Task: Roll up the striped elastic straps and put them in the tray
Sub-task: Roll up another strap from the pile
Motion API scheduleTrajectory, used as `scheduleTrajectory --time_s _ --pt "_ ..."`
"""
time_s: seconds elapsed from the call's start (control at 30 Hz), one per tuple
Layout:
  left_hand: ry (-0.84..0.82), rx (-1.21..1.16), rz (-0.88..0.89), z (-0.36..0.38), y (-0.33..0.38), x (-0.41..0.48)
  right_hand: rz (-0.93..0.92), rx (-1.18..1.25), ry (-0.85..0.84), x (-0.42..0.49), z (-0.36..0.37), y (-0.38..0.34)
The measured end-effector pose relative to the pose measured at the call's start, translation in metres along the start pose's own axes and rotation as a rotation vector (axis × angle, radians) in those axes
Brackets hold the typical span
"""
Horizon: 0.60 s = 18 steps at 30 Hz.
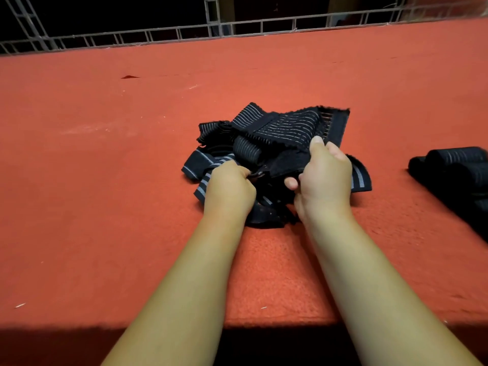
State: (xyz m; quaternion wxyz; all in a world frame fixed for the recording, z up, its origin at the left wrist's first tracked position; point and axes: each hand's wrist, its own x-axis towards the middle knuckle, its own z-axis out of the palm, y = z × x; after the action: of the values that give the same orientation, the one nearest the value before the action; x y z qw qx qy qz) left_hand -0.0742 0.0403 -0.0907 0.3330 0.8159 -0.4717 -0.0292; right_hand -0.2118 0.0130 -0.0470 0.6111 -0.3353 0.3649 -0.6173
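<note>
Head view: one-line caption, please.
Left hand and right hand grip tangled dark striped elastic straps on red felt table, rolled dark straps alongside.

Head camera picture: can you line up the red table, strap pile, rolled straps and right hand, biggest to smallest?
1. Red table.
2. Strap pile.
3. Rolled straps and right hand look about alike; the rolls run off the picture's edge, so no ranking.

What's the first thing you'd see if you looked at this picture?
A dark tangle of striped straps sits in the middle of a bright red table. The left hand and the right hand both grip the near side of the tangle. A few rolled straps lie at the right edge.
</note>
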Motion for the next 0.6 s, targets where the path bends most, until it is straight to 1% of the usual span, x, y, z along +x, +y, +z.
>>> scheduleTrajectory --time_s 0.13,0.27,0.37,0.47,0.53,0.6 --pt "-0.019 0.066 -0.008 0.003 0.001 0.0 0.043 0.045 0.028 -0.005 0.001 -0.001" --pt "-0.005 0.079 -0.024 0.0 -0.007 0.006 -0.099 0.156 0.037 0.014 -0.009 -0.048" --pt "-0.031 0.128 0.038 0.001 -0.006 0.007 -0.061 0.039 0.016 0.022 -0.03 -0.063" --pt "-0.046 0.16 0.065 -0.004 0.002 0.0 0.014 -0.109 -0.054 0.012 -0.037 -0.038" --pt "-0.027 0.167 0.061 -0.014 0.01 -0.005 0.039 -0.11 -0.091 0.005 -0.033 -0.032" --pt "0.011 0.122 0.033 -0.029 0.022 -0.009 0.039 -0.095 -0.144 0.006 -0.031 -0.035"
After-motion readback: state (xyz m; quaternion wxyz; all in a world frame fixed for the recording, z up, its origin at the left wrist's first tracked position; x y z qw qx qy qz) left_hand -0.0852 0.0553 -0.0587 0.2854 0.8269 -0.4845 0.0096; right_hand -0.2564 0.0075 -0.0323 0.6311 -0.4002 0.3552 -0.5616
